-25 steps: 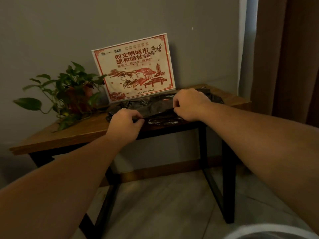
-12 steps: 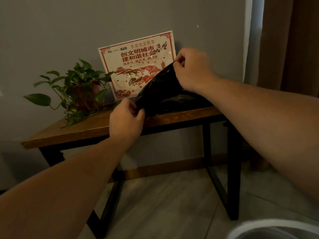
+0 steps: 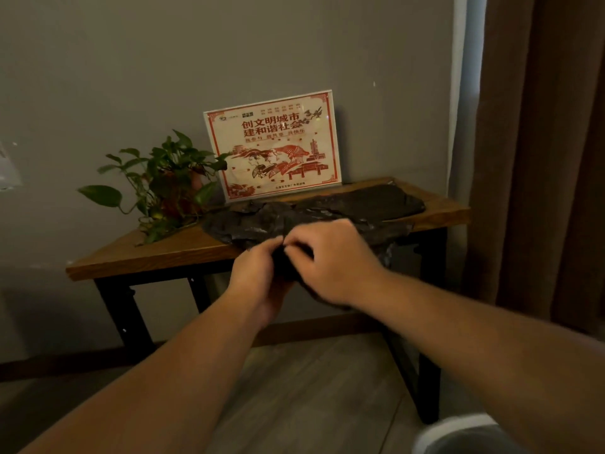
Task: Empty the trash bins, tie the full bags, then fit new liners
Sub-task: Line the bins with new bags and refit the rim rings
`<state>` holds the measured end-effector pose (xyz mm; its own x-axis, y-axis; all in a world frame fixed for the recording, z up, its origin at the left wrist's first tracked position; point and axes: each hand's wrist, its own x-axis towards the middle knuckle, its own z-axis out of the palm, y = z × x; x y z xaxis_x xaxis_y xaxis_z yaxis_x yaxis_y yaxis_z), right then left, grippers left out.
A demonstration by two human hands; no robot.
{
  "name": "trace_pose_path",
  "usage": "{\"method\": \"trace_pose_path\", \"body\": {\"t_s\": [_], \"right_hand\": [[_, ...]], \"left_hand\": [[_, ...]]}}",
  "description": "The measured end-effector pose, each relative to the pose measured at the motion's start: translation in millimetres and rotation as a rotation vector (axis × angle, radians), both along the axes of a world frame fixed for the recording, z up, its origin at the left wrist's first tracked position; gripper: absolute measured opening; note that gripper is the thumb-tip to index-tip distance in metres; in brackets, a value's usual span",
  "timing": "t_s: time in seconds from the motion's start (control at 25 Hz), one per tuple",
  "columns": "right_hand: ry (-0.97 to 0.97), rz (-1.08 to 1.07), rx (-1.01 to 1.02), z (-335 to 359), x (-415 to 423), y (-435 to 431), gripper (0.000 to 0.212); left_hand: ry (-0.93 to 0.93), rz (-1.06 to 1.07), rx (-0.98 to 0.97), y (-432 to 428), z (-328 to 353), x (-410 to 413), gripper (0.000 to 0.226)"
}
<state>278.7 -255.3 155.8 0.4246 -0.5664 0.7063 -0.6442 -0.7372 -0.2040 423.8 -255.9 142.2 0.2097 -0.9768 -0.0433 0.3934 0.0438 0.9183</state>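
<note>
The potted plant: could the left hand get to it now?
Probably yes: bare table lies between the potted plant and the left hand, though it pinches the black bin liner.

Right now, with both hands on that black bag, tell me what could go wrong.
The left hand and right hand pinch the black bin liner close together; tugging the thin film apart may tear it. The liner's far edge lies by the foot of the leaning framed sign; dragging it forward could topple the sign. Its left end nears the potted plant, whose leaves might snag.
</note>
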Motion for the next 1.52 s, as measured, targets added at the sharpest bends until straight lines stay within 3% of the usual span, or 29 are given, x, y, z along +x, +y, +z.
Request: {"method": "trace_pose_path", "body": {"t_s": [0.12, 0.2, 0.28, 0.32, 0.4, 0.48, 0.6, 0.72, 1.04, 1.12, 1.4, 1.52], "right_hand": [[-0.087, 0.023, 0.033, -27.7, 1.5, 26.1, 0.029], [-0.263, -0.202, 0.088, -40.4, -9.8, 27.8, 0.036], [-0.418, -0.455, 0.496, -49.6, -18.9, 30.0, 0.061], [-0.535, -0.458, 0.783, -56.0, -15.8, 33.5, 0.073], [-0.805, -0.237, 1.181, -78.0, -1.8, 48.8, 0.076], [-0.969, -0.064, 1.294, -101.3, 12.4, 67.9, 0.058], [-1.002, -0.113, 1.239, -121.9, 35.5, 96.1, 0.034], [-0.849, -0.191, 1.12, -126.6, 58.4, 124.0, 0.023], [-0.871, -0.149, 0.936, -167.0, 46.1, 195.6, 0.019], [-0.884, -0.165, 0.96, -174.6, 36.3, 205.7, 0.019], [-1.301, 0.002, 1.259, -174.2, 3.4, 219.7, 0.03], [-1.261, 0.114, 1.334, -167.6, 1.0, 225.2, 0.036]], "left_hand": [[0.024, 0.039, 0.048, 30.2, -7.6, 11.7, 0.024], [0.057, 0.012, 0.071, 58.9, -17.9, 21.5, 0.022], [0.1, -0.035, 0.101, 89.1, -34.4, 38.2, 0.029], [0.103, -0.046, 0.116, 103.1, -44.7, 49.1, 0.035], [0.099, -0.031, 0.146, 132.5, -60.7, 67.2, 0.046], [0.089, 0.013, 0.168, 163.4, -71.4, 78.8, 0.052], [0.055, 0.061, 0.157, 206.1, -81.7, 84.9, 0.057], [0.05, 0.035, 0.131, 244.1, -92.7, 90.5, 0.031], [0.046, 0.135, 0.236, 323.0, -162.0, 102.5, 0.019], [0.075, 0.193, 0.274, 335.7, -175.3, 106.8, 0.028], [0.106, 0.292, 0.461, 360.7, -212.8, 136.7, 0.028], [-0.013, 0.323, 0.528, 365.2, -230.6, 143.9, 0.021]]}}
